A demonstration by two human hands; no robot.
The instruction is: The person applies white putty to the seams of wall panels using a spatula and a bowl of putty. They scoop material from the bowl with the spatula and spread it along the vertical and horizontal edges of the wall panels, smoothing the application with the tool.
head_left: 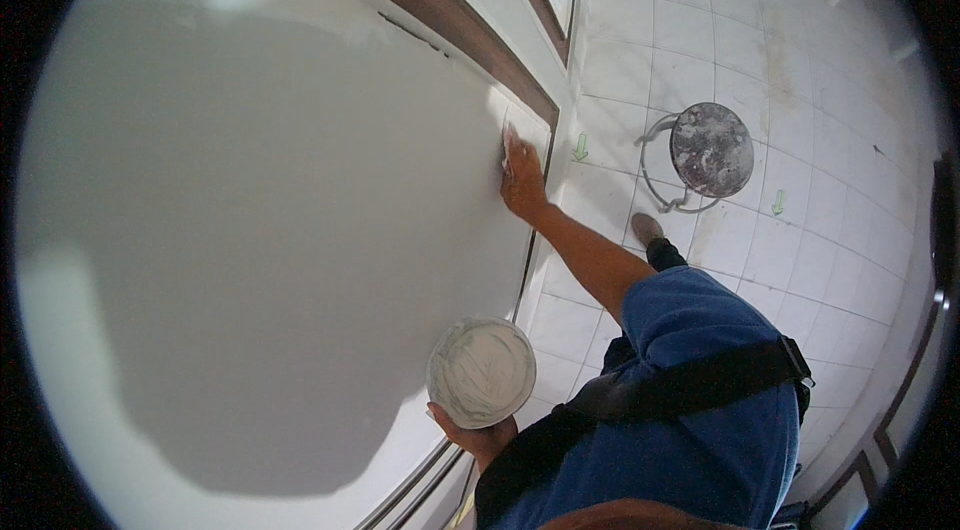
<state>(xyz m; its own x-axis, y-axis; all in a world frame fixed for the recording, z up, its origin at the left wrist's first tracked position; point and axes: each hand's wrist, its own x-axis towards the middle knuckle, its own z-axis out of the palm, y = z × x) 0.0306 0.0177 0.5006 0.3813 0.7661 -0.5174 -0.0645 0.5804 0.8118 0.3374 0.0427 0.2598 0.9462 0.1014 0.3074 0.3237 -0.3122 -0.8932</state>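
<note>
My left hand point(482, 440) is closed around the underside of a round bowl point(481, 372), steadying it beside the white wall panel. White paste is smeared across the bowl's inside. With the arm stretched out, my right hand point(524, 182) is at the panel's far right edge, its fingers pressed together on a thin, pale flat piece point(507, 142) against the surface. Whitish residue coats those fingertips. Whether the piece is a scraper blade or something else, I cannot tell. The broad white panel point(250, 200) fills the left side, my shadow falling over it.
A brown trim strip point(450, 20) borders the panel's far edge, near a dark crack point(412, 34). On the white tiled floor point(620, 50) stands a stool point(711, 150) with a paint-spattered round seat. Green arrow marks point(580, 147) lie near it. My shoe point(647, 228) shows below the stool.
</note>
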